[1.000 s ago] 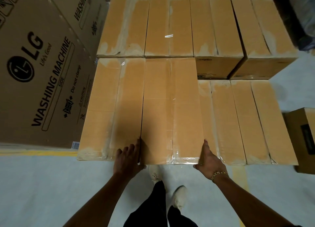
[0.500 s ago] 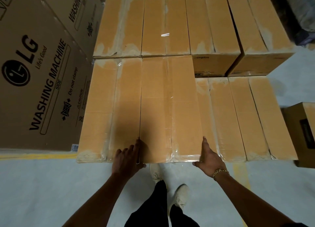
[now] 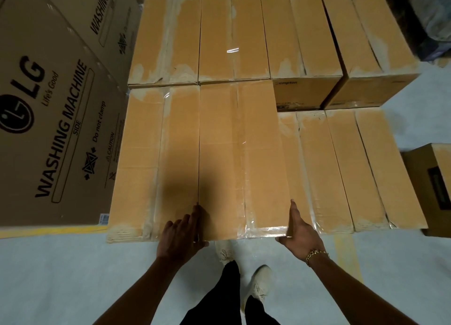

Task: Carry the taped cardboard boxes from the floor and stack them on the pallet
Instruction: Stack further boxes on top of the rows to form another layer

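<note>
A long taped cardboard box (image 3: 239, 153) lies on top of the stack, tight against a matching box (image 3: 156, 158) on its left. My left hand (image 3: 181, 229) rests with straight fingers at the box's near left corner, over the seam between the two. At the near right corner, my right hand (image 3: 299, 232) presses flat against the box's side, thumb on the near edge. A back row of taped boxes (image 3: 234, 36) touches its far end. Lower boxes (image 3: 346, 168) lie to the right. The pallet is hidden under the stack.
Big LG washing machine cartons (image 3: 56, 119) stand close on the left. Another carton (image 3: 434, 185) sits on the floor at the right edge. A yellow line (image 3: 48, 230) runs along the pale floor, and my feet (image 3: 256, 290) stand just before the stack.
The box between my hands has slid slightly farther away, up against the back row. Both hands stay at its near corners.
</note>
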Available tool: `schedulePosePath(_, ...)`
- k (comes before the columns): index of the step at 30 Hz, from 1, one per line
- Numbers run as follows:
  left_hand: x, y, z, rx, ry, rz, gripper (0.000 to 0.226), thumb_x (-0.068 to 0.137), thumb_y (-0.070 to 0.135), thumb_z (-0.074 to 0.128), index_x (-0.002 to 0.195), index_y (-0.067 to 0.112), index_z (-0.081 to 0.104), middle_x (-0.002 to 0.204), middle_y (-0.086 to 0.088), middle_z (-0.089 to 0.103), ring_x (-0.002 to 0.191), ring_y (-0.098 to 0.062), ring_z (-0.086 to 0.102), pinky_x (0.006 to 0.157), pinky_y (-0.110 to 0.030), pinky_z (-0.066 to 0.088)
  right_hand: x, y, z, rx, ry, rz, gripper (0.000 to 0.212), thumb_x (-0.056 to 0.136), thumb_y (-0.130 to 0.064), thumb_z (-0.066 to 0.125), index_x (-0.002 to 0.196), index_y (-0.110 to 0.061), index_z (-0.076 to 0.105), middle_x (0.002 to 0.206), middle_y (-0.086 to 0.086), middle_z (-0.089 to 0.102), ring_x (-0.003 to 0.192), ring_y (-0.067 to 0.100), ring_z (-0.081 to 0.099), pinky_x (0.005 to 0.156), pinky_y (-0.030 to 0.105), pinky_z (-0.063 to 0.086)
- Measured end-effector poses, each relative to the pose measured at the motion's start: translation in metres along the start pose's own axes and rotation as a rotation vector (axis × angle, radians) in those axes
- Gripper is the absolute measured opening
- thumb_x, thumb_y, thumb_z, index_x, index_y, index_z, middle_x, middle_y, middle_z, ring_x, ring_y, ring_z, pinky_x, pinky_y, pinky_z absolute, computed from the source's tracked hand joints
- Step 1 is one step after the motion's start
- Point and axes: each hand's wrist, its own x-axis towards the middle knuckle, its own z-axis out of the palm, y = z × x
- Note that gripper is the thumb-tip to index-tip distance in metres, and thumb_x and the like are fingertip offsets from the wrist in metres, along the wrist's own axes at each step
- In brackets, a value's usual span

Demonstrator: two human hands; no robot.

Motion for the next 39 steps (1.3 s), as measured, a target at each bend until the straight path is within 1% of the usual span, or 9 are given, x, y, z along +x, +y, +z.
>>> schedulePosePath(3, 0.002, -0.002, -0.006, 0.04, -0.028, 0.015, 0.122, 0.057, 0.067, 0.087, 0.151, 0.006, 0.037, 0.096, -0.001, 0.072, 0.066, -0.019, 0.069, 0.062, -0.036, 0.056, 0.0, -0.001, 0.002, 0.009, -0.005, 0.005, 0.122, 0.079, -0.039, 0.081, 0.157, -0.043, -0.013, 0.096, -0.004, 0.067, 0.099, 0.028, 0.068, 0.081, 0.036, 0.055)
schedulePosePath(8, 0.003, 0.0, -0.002, 0.023, -0.079, 0.0, 0.121, 0.061, 0.066, 0.085, 0.152, 0.005, 0.035, 0.1, -0.003, 0.07, 0.071, -0.019, 0.069, 0.063, -0.035, 0.056, 0.005, 0.002, 0.006, 0.03, -0.016, 0.003, 0.125, 0.08, -0.037, 0.081, 0.155, -0.044, -0.018, 0.122, 0.003, 0.07, 0.104, 0.029, 0.068, 0.084, 0.038, 0.056)
schedulePosePath(13, 0.004, -0.005, 0.0, 0.052, -0.037, -0.003, 0.134, 0.064, 0.087, 0.061, 0.161, 0.011, 0.007, 0.119, -0.002, 0.065, 0.096, -0.022, 0.066, 0.083, -0.038, 0.054, 0.008, -0.001, 0.002, 0.034, -0.077, -0.013, 0.131, 0.076, -0.038, 0.085, 0.158, -0.034, -0.017, 0.141, 0.009, 0.059, 0.113, 0.032, 0.065, 0.09, 0.037, 0.054)
schedulePosePath(16, 0.009, 0.001, -0.012, 0.083, -0.062, -0.01, 0.138, 0.062, 0.102, 0.037, 0.163, 0.012, 0.011, 0.13, -0.001, 0.061, 0.109, -0.023, 0.061, 0.093, -0.04, 0.048, 0.011, 0.005, -0.006, 0.094, -0.129, -0.032, 0.136, 0.071, -0.041, 0.089, 0.159, -0.031, -0.014, 0.15, 0.008, 0.05, 0.122, 0.031, 0.06, 0.097, 0.036, 0.051)
schedulePosePath(21, 0.019, 0.016, -0.032, 0.056, 0.048, -0.022, 0.11, 0.083, 0.093, 0.025, 0.157, 0.012, 0.033, 0.122, -0.005, 0.064, 0.1, -0.025, 0.062, 0.083, -0.04, 0.05, 0.001, 0.02, -0.019, 0.28, -0.094, -0.051, 0.137, 0.057, -0.086, 0.072, 0.16, -0.034, -0.002, 0.161, -0.004, 0.034, 0.136, 0.021, 0.05, 0.109, 0.04, 0.045)
schedulePosePath(23, 0.032, 0.035, -0.041, 0.101, 0.055, 0.024, 0.101, 0.088, 0.087, 0.027, 0.152, 0.01, 0.042, 0.119, -0.008, 0.063, 0.097, -0.027, 0.061, 0.079, -0.04, 0.049, -0.006, 0.034, -0.033, 0.333, -0.054, -0.041, 0.136, 0.055, -0.092, 0.067, 0.161, -0.035, 0.004, 0.162, -0.007, 0.032, 0.138, 0.019, 0.048, 0.11, 0.04, 0.043)
schedulePosePath(27, 0.062, 0.105, -0.064, 0.177, 0.112, 0.153, 0.09, 0.092, 0.08, 0.03, 0.144, 0.01, 0.049, 0.122, -0.01, 0.061, 0.101, -0.028, 0.058, 0.083, -0.042, 0.046, -0.028, 0.079, -0.072, 0.396, 0.049, -0.019, 0.115, 0.071, -0.073, 0.072, 0.161, -0.034, 0.012, 0.162, -0.004, 0.033, 0.138, 0.019, 0.047, 0.111, 0.036, 0.041)
schedulePosePath(31, 0.08, 0.204, -0.08, 0.168, 0.157, 0.274, 0.084, 0.094, 0.076, 0.027, 0.147, 0.014, 0.048, 0.144, -0.011, 0.053, 0.124, -0.03, 0.052, 0.097, -0.049, 0.044, -0.061, 0.149, -0.11, 0.468, 0.164, 0.029, 0.1, 0.081, -0.06, 0.073, 0.16, -0.032, 0.018, 0.162, -0.007, 0.033, 0.14, 0.015, 0.045, 0.112, 0.035, 0.04)
schedulePosePath(39, 0.086, 0.451, -0.061, 0.088, 0.124, 0.473, 0.086, 0.094, 0.078, 0.018, 0.157, 0.022, 0.033, 0.162, -0.005, 0.032, 0.146, -0.025, 0.032, 0.113, -0.048, 0.03, -0.143, 0.325, -0.192, 0.575, 0.345, 0.148, 0.095, 0.084, -0.065, 0.068, 0.159, -0.032, 0.021, 0.162, -0.006, 0.032, 0.138, 0.016, 0.047, 0.107, 0.033, 0.044)
